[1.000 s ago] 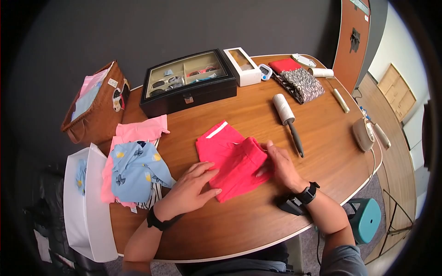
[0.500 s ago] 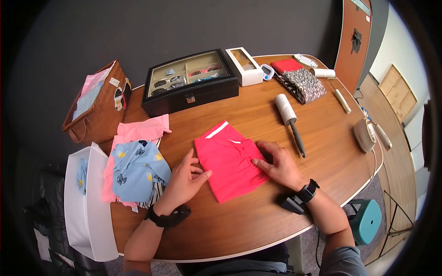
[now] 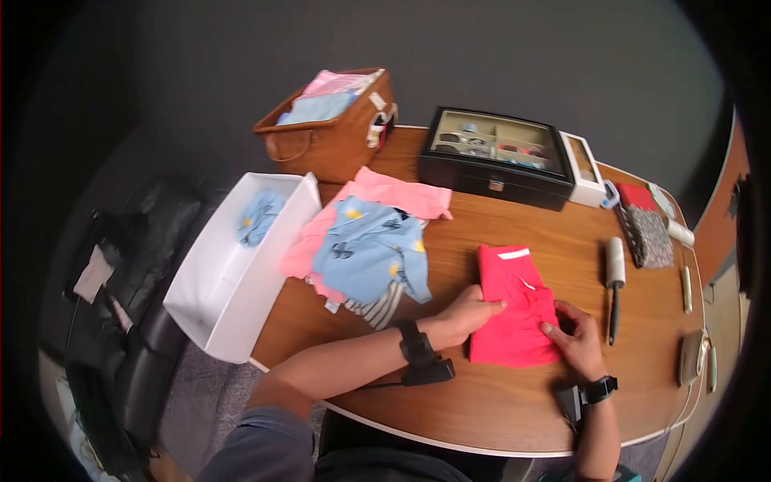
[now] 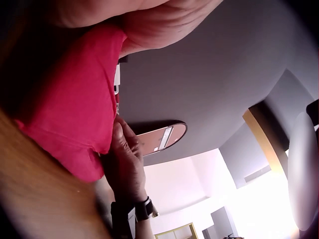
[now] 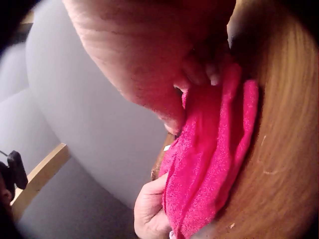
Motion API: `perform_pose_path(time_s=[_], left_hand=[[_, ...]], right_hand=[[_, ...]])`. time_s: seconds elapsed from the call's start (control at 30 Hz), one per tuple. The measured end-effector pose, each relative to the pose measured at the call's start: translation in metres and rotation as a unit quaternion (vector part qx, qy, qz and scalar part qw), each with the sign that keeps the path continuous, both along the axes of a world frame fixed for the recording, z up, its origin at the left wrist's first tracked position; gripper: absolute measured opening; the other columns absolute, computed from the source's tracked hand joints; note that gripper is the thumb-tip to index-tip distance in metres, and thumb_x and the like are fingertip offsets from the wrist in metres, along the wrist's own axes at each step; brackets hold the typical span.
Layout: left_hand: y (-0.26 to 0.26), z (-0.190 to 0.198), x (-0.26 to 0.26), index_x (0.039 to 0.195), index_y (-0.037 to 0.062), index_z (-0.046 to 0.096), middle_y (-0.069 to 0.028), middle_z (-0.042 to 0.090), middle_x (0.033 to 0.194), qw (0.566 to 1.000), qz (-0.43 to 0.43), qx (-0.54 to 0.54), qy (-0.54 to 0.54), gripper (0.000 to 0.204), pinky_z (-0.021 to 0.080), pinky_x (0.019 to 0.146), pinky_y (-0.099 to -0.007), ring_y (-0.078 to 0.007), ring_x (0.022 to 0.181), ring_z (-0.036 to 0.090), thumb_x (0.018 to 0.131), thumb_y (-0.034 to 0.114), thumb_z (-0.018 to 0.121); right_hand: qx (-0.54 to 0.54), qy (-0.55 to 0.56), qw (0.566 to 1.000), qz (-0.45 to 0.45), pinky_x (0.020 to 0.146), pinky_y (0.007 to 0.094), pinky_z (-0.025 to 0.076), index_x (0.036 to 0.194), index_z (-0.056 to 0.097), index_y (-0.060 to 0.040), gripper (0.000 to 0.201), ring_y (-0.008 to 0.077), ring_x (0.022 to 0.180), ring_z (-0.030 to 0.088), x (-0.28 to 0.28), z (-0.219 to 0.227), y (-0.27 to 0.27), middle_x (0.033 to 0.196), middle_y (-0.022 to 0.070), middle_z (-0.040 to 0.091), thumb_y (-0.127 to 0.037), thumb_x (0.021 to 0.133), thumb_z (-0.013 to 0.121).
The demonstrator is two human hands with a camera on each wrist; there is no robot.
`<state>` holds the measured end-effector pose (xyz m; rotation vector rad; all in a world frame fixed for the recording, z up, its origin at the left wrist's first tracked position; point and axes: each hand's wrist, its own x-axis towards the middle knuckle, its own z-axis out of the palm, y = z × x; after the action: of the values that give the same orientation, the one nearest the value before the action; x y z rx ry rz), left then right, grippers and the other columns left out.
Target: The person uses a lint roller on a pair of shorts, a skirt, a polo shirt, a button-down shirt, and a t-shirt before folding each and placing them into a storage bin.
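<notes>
Folded hot-pink shorts (image 3: 516, 333) lie on the wooden table, with a white stripe at the far corner and a small white drawstring near the right side. My left hand (image 3: 464, 316) grips their left edge, thumb on top and fingers hidden beneath. At the right edge, my right hand (image 3: 581, 347) pinches the cloth, its thumb laid over the top. The left wrist view shows the right hand (image 4: 127, 167) holding a corner of the shorts (image 4: 75, 94). In the right wrist view, layered folds (image 5: 214, 144) hang between the hands.
Left of the shorts lies a pile with a blue printed shirt (image 3: 369, 253) over a pink garment (image 3: 405, 193). Beyond are a white bin (image 3: 241, 309), a brown basket (image 3: 345, 145) and a black glasses case (image 3: 482, 185). A lint roller (image 3: 615, 265) lies to the right.
The head view has swung left, so everything sits further right. The waistband fold has been laid flat, and my left hand has gone from beside the shorts to gripping their left edge.
</notes>
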<state>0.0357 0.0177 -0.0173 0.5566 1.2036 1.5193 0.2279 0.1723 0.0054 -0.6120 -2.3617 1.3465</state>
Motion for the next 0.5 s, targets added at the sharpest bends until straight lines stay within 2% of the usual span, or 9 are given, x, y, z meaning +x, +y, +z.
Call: perform_pose_path(time_s=[0.03, 0.13, 0.17, 0.2, 0.23, 0.3, 0.33, 0.4, 0.5], left_hand=[[-0.009, 0.009, 0.001, 0.127, -0.0018, 0.056, -0.0074, 0.063, 0.123, 1.000, 0.003, 0.013, -0.006, 0.031, 0.048, 0.097, -0.0329, -0.0153, 0.112, 0.059, 0.098, 0.008, 0.057], [-0.044, 0.040, -0.010, 0.128, -0.0006, 0.056, -0.0067, 0.063, 0.122, 0.997, 0.041, 0.060, 0.018, 0.032, 0.047, 0.098, -0.0329, -0.0151, 0.112, 0.059, 0.098, 0.009, 0.057], [-0.059, 0.054, -0.018, 0.129, 0.0008, 0.056, -0.0056, 0.063, 0.122, 0.993, 0.065, 0.093, 0.012, 0.032, 0.047, 0.098, -0.0324, -0.0150, 0.112, 0.059, 0.098, 0.010, 0.057], [-0.078, 0.075, -0.029, 0.128, 0.0017, 0.056, -0.0052, 0.063, 0.123, 0.991, 0.088, 0.082, 0.052, 0.032, 0.048, 0.097, -0.0326, -0.0154, 0.112, 0.060, 0.097, 0.011, 0.058], [-0.096, 0.094, -0.041, 0.128, 0.0024, 0.055, -0.0055, 0.062, 0.124, 0.990, 0.120, 0.065, 0.035, 0.033, 0.049, 0.097, -0.0333, -0.0161, 0.112, 0.061, 0.097, 0.011, 0.059], [-0.131, 0.125, -0.069, 0.128, 0.0022, 0.054, -0.0078, 0.063, 0.122, 0.971, 0.221, 0.083, 0.050, 0.032, 0.052, 0.094, -0.0353, -0.0171, 0.108, 0.063, 0.098, 0.011, 0.057], [-0.150, 0.149, -0.081, 0.128, 0.0006, 0.052, -0.0103, 0.063, 0.122, 0.962, 0.244, 0.086, 0.084, 0.032, 0.053, 0.094, -0.0365, -0.0192, 0.107, 0.064, 0.099, 0.011, 0.055], [-0.184, 0.165, -0.122, 0.127, -0.0013, 0.053, -0.0120, 0.063, 0.121, 0.920, 0.344, 0.085, 0.170, 0.031, 0.052, 0.094, -0.0367, -0.0216, 0.108, 0.063, 0.098, 0.010, 0.054], [-0.229, 0.180, -0.186, 0.126, -0.0052, 0.054, -0.0155, 0.062, 0.125, 0.885, 0.400, 0.130, 0.199, 0.030, 0.049, 0.102, -0.0399, -0.0260, 0.114, 0.062, 0.099, 0.007, 0.052]], right_hand=[[-0.054, -0.003, 0.999, -0.002, 0.069, 0.0251, 0.048, 0.115, 0.063, 0.0069, 0.038, 0.0063, 0.075, 0.056, 0.000, 0.002, -0.001, 0.082, 0.0022, 0.067, -0.014, 0.085, 0.076], [-0.075, 0.048, 0.996, -0.003, 0.080, 0.0268, 0.049, 0.115, 0.063, 0.0076, 0.034, 0.0100, 0.087, 0.061, 0.000, -0.009, -0.001, 0.096, 0.0080, 0.070, -0.017, 0.092, 0.069], [-0.078, 0.051, 0.996, 0.007, 0.080, 0.0268, 0.049, 0.115, 0.063, 0.0076, 0.034, 0.0100, 0.087, 0.061, 0.000, -0.012, 0.000, 0.096, 0.0080, 0.070, -0.017, 0.092, 0.069], [-0.070, 0.050, 0.996, 0.003, 0.084, 0.0277, 0.049, 0.116, 0.062, 0.0086, 0.036, 0.0122, 0.092, 0.062, 0.001, -0.014, 0.002, 0.101, 0.0103, 0.071, -0.018, 0.092, 0.068], [-0.062, 0.050, 0.997, -0.003, 0.087, 0.0287, 0.049, 0.116, 0.061, 0.0097, 0.038, 0.0145, 0.096, 0.064, 0.002, -0.015, 0.002, 0.106, 0.0127, 0.071, -0.019, 0.093, 0.068], [-0.072, 0.041, 0.997, -0.003, 0.089, 0.0294, 0.049, 0.117, 0.060, 0.0106, 0.040, 0.0158, 0.099, 0.064, 0.003, -0.010, -0.001, 0.108, 0.0138, 0.071, -0.020, 0.093, 0.068], [-0.080, 0.028, 0.996, -0.008, 0.091, 0.0301, 0.049, 0.118, 0.059, 0.0115, 0.041, 0.0171, 0.101, 0.064, 0.003, -0.009, -0.002, 0.110, 0.0150, 0.071, -0.020, 0.093, 0.068], [-0.077, 0.029, 0.997, -0.007, 0.089, 0.0299, 0.049, 0.118, 0.058, 0.0124, 0.042, 0.0169, 0.100, 0.065, 0.002, -0.009, -0.003, 0.109, 0.0152, 0.071, -0.020, 0.093, 0.068], [-0.077, 0.012, 0.997, -0.019, 0.088, 0.0293, 0.050, 0.115, 0.059, 0.0120, 0.040, 0.0161, 0.098, 0.065, 0.001, -0.004, -0.006, 0.107, 0.0150, 0.071, -0.019, 0.092, 0.069]])
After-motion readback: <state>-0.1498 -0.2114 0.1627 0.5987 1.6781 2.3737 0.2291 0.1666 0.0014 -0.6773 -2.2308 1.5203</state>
